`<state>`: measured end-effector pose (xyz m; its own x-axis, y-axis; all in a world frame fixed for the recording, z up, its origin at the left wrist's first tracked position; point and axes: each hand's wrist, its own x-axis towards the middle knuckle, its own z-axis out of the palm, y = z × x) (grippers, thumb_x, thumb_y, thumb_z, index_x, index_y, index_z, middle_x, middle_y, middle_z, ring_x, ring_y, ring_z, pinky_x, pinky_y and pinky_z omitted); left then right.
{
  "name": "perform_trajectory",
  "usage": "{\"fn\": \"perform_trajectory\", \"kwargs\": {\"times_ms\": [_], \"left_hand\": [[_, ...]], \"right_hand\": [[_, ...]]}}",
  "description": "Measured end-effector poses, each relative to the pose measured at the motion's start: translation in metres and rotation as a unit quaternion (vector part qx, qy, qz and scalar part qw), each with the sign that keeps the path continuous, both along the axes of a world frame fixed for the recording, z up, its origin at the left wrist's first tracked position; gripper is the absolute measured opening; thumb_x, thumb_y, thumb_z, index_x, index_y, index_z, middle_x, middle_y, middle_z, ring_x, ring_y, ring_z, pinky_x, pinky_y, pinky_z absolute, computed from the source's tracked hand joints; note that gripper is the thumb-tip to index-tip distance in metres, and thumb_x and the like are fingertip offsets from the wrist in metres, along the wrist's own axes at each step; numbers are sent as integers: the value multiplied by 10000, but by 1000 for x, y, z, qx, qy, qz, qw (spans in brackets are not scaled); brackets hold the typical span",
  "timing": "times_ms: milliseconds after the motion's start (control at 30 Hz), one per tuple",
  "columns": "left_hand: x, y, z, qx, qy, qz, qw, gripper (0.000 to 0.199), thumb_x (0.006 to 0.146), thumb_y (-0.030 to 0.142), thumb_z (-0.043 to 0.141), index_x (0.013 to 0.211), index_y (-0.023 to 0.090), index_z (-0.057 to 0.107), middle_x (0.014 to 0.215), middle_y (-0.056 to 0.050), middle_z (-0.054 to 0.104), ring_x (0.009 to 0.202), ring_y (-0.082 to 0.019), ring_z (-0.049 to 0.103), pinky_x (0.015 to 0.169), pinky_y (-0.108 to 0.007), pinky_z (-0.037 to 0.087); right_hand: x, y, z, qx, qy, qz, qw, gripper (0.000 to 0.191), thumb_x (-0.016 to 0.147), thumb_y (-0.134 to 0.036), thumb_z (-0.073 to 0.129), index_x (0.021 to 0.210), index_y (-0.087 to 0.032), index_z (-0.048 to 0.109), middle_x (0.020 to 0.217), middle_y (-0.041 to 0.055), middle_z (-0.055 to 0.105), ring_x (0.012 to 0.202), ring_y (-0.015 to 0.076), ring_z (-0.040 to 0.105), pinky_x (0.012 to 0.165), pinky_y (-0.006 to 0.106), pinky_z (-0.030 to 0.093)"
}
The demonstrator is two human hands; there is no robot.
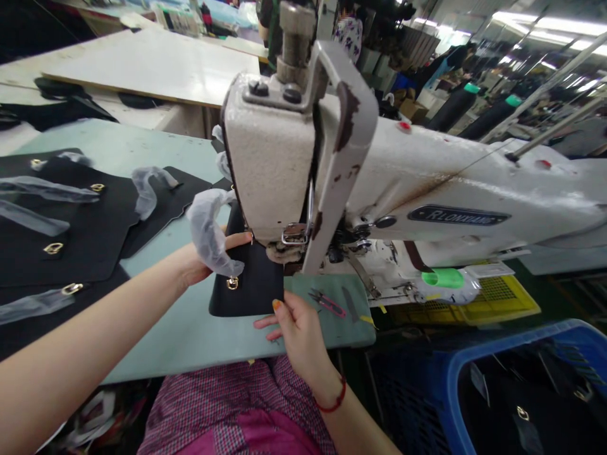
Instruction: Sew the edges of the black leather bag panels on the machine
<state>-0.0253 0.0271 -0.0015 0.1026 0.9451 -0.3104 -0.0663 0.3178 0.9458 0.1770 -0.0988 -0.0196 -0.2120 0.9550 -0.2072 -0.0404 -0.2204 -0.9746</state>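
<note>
A black leather-like panel [256, 287] lies under the head of a sewing machine [270, 151], its upper part hidden by the machine. On it are a gold-coloured ring fitting [232, 284] and a strap wrapped in clear plastic [208, 230]. My left hand [196, 262] rests at the panel's left side, index finger stretched across it toward the needle area; the wrapped strap covers part of this hand. At the near right corner, my right hand [301, 328] pinches the panel's edge, thumb on top, other fingers spread lower.
Several similar black panels [95, 246] with wrapped straps lie at left on the green table [165, 341]. Pink-handled thread snips [332, 304] lie right of my right hand. A blue basket [450, 373] with black pieces stands at lower right, a yellow crate [512, 309] behind it.
</note>
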Motion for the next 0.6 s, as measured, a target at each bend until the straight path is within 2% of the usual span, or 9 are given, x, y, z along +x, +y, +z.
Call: {"fn": "perform_trajectory", "kwargs": {"times_ms": [100, 167, 200, 233, 300, 367, 433, 500, 600], "left_hand": [[-12, -45, -20, -93, -114, 101, 984, 409, 819, 365, 676, 1154, 131, 677, 1080, -59, 762, 1115, -294, 646, 975, -438, 492], [-11, -86, -33, -147, -192, 158, 957, 432, 829, 556, 623, 1124, 251, 703, 1091, -17, 762, 1174, -310, 623, 967, -448, 515], [-6, -106, -38, -150, -222, 177, 947, 475, 784, 623, 643, 1111, 285, 711, 1112, -15, 756, 1200, -323, 609, 969, -454, 523], [2, -124, -41, -125, -254, 183, 942, 596, 724, 700, 653, 1160, 296, 697, 1179, -37, 732, 1240, -345, 580, 984, -471, 519], [23, -150, -41, -98, -298, 147, 938, 740, 604, 693, 759, 1234, 319, 661, 1283, -59, 680, 1303, -361, 524, 1023, -492, 499], [47, -157, -37, -77, -303, 124, 942, 720, 600, 638, 799, 1220, 294, 674, 1291, -76, 673, 1298, -344, 530, 1030, -456, 498], [65, -148, -31, -96, -276, 115, 949, 598, 663, 587, 784, 1132, 222, 719, 1230, -105, 699, 1234, -329, 583, 1009, -426, 511], [74, -134, -27, -118, -229, 130, 958, 516, 695, 526, 781, 1052, 156, 737, 1173, -131, 717, 1180, -322, 619, 999, -418, 515], [74, -122, -29, -94, -139, 168, 971, 522, 680, 479, 801, 1056, 125, 722, 1185, -139, 709, 1191, -302, 616, 1016, -392, 503]], "right_hand": [[2, -5, -1, -15, 33, 5, 999, 393, 981, -511, 494, 1119, -171, 635, 908, 70, 669, 719, 174, 732, 513, 167, 533], [4, -5, -1, -35, 72, 15, 997, 401, 962, -545, 516, 1040, -167, 625, 807, 47, 649, 716, 189, 736, 504, 168, 530], [5, -4, -2, -47, 92, 22, 994, 406, 952, -559, 526, 1015, -168, 618, 772, 38, 641, 708, 192, 736, 506, 169, 529], [5, -3, -2, -56, 110, 28, 992, 409, 944, -568, 536, 1007, -171, 613, 751, 31, 639, 700, 191, 735, 511, 172, 530], [6, -2, -2, -66, 138, 41, 987, 411, 939, -570, 545, 1027, -174, 611, 743, 29, 651, 669, 180, 728, 520, 176, 528], [5, -2, -1, -63, 151, 57, 985, 408, 953, -557, 526, 1067, -176, 615, 751, 34, 669, 639, 163, 719, 527, 174, 523], [6, -3, 1, -52, 142, 66, 986, 412, 974, -542, 489, 1114, -178, 621, 773, 45, 688, 616, 148, 710, 530, 171, 517], [8, -5, 5, -36, 110, 62, 991, 409, 985, -521, 475, 1175, -189, 619, 856, 62, 708, 621, 136, 708, 539, 170, 515], [15, -9, 10, -12, 60, 72, 996, 386, 995, -475, 478, 1243, -210, 611, 1019, 87, 711, 697, 136, 719, 564, 174, 521]]}}
